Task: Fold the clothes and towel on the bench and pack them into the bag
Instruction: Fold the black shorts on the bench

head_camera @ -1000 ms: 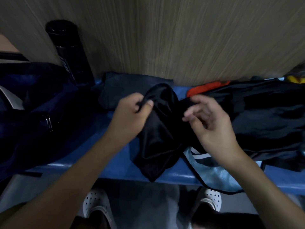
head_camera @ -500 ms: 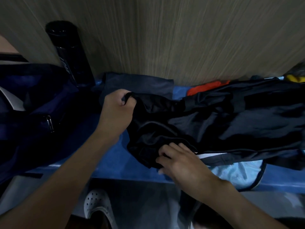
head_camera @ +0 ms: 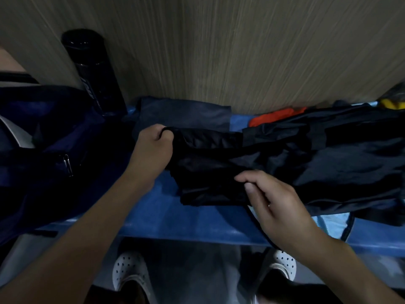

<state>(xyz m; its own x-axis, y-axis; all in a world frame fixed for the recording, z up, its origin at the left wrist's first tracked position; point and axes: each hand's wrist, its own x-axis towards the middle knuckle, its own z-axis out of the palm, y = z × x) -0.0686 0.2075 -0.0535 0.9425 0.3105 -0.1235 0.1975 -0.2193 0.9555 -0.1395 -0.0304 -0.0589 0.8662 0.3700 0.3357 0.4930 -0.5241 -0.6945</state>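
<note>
Head view, from left to right: beyond the left hand (head_camera: 151, 150) sits the dark blue bag (head_camera: 43, 150), slumped on the blue worktop (head_camera: 175, 218), with a black bottle (head_camera: 94, 73) standing behind it against the wall. A folded grey-blue cloth (head_camera: 186, 115) lies just behind that hand's knuckles. The left hand is closed in a fist on the far left corner of the black garment (head_camera: 219, 163), holding it lifted a little off the worktop. The right hand (head_camera: 278, 205) pinches the garment's near edge between thumb and forefinger, the other fingers loosely curled. To the right of both hands the dark clothes (head_camera: 328, 154) stretch on in a rumpled heap, with an orange item (head_camera: 276, 116) showing behind them and a light blue piece (head_camera: 331, 220) poking out beneath, near the right wrist.

The step in hand looks like spreading the garment before its first fold. To do it well, I would draw the two held corners apart until the left edge runs taut and straight, then lay it flat on the bare strip of worktop between the hands and the bag. The fabric looks thin and slippery, so a firm pinch matters. The main risk is dragging the heap on the right along; a short lift to free the garment should help.
</note>
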